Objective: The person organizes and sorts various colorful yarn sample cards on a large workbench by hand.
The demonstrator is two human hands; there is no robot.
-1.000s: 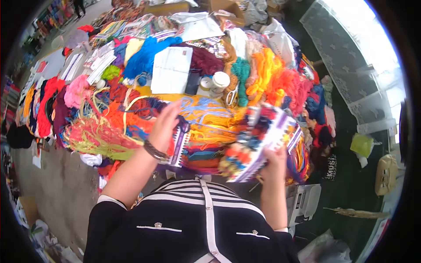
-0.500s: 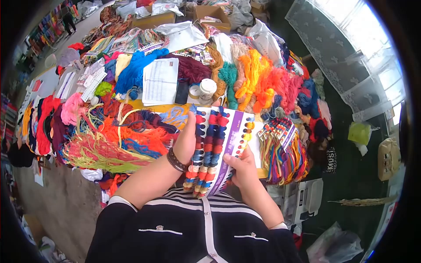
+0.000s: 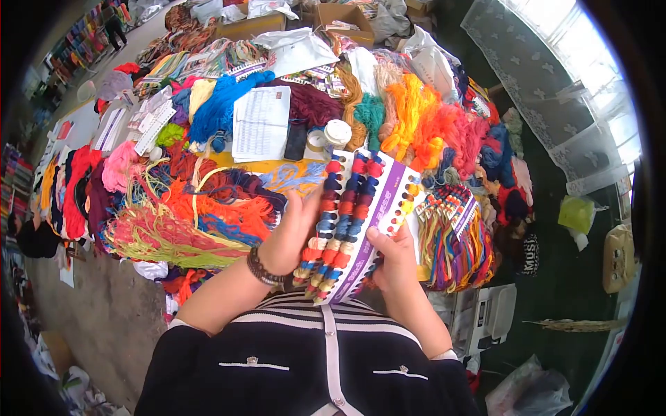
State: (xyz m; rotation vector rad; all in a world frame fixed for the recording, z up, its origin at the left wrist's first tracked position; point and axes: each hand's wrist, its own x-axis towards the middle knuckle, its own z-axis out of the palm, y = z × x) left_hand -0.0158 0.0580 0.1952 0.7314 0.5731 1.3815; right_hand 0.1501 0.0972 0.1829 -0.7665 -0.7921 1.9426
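In front of my chest is a stack of white thread cards (image 3: 361, 236) with purple strips. Holes along their edges carry knotted threads in red, blue, cream and yellow. My right hand (image 3: 394, 260) grips the stack at its right edge, thumb on the front purple strip and fingers behind. My left hand (image 3: 286, 239) is at the left edge, its thumb raised clear of the cards; its other fingers are partly hidden behind them. To the right, more carded threads (image 3: 454, 239) hang in a colourful bundle over the table edge.
Piles of orange yarn (image 3: 409, 114), blue yarn (image 3: 225, 107) and green-red yarn (image 3: 173, 239) cover the table. A printed sheet (image 3: 261, 125), a dark phone (image 3: 295, 142) and a white-lidded jar (image 3: 338, 132) lie beyond my hands. Cardboard boxes (image 3: 345, 22) stand at the back.
The stack has shifted right and tilts more. My left hand has moved down and left, its thumb now apart from the cards' edge. My right hand keeps its grip.
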